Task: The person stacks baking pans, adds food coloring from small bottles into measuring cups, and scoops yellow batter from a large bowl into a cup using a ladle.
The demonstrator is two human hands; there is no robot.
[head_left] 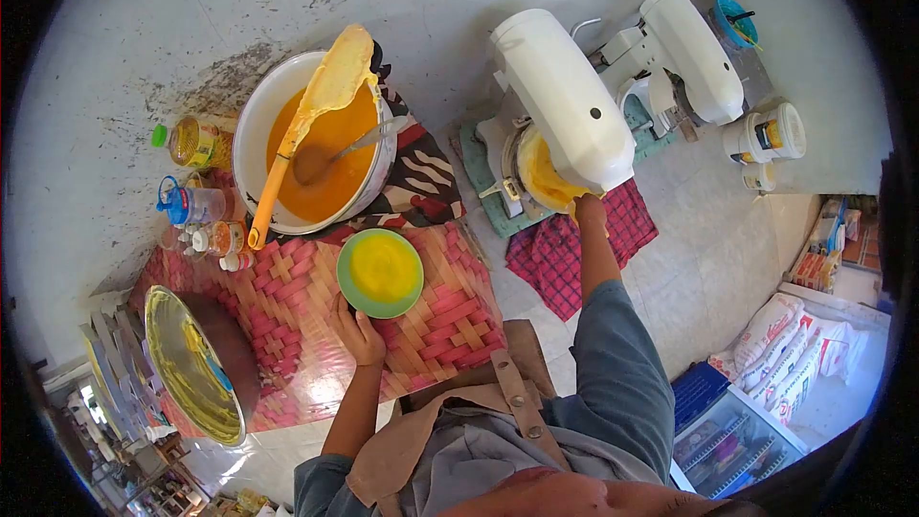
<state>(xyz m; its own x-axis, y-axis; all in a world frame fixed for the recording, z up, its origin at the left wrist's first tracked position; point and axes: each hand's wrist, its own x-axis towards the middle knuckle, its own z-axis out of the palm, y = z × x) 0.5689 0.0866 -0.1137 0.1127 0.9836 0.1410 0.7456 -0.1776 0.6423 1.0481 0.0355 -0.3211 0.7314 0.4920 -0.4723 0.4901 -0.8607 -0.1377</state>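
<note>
Plainly, in the head view, the left hand (360, 335), loosely open, touches the green bowl (383, 311) of yellow liquid near the worktop (431, 325)'s right edge; the right hand (591, 213) reaches the mixer bowl (521, 168)'s near rim, its fingers' grip unclear.

Glossy white mixer (565, 101) over rumpled checked cloth (586, 247).

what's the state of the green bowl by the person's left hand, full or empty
Not empty: yellow liquid shows inside the green bowl; how full, I cannot tell.
</note>
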